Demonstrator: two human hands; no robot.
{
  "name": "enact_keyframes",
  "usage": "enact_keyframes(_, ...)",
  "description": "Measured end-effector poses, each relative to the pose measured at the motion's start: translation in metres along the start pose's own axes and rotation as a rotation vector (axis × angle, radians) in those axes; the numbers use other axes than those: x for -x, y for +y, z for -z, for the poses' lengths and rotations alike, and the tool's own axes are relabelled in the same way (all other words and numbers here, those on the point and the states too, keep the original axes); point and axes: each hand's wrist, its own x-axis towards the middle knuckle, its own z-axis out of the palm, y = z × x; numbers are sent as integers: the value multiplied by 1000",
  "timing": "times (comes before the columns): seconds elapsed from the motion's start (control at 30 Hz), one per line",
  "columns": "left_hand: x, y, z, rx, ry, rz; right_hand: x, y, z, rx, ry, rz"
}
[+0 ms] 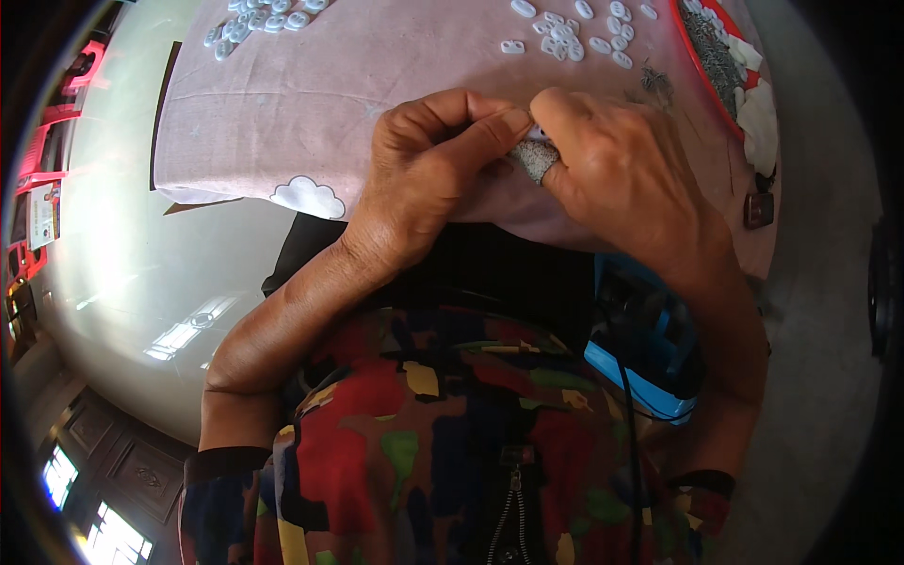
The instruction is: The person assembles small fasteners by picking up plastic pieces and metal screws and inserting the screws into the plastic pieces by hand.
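Note:
Over the near edge of the table, my left hand [428,169] and my right hand [617,160] meet, both closed in a pinch. Between the fingertips shows a small whitish plastic piece [539,133], mostly covered by the fingers. Curled into my right hand is a grey speckled bundle [537,162], its near end showing below the thumb; it looks like many thin strands packed together. Beyond the hands lie several white oval plastic pieces with holes [560,38]. A larger heap of similar white pieces [259,21] sits at the far left.
A pink cloth [273,113] with a cloud print covers the table. At the right stands a red basin [692,56] of grey strands and white pieces. Loose grey strands [656,85] lie beside it. A small dark brown object [758,210] is at the right edge. A blue container [650,377] stands below.

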Motion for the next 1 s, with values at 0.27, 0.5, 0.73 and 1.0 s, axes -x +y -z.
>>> enact_keyframes(0.27, -1, 8, 2, 59, -16, 93, 9, -6, -2, -169, 219, -84)
enact_keyframes(0.5, -4, 12, 6, 12, 2, 77, 24, -6, -4, -329, 231, -239)
enact_keyframes(0.73, -33, 54, 75, -654, 376, -417, 83, 43, -8, -102, 263, -564)
enact_keyframes(1.0, -48, 52, 102, -949, 575, -611, 61, 50, -18, 44, 260, -455)
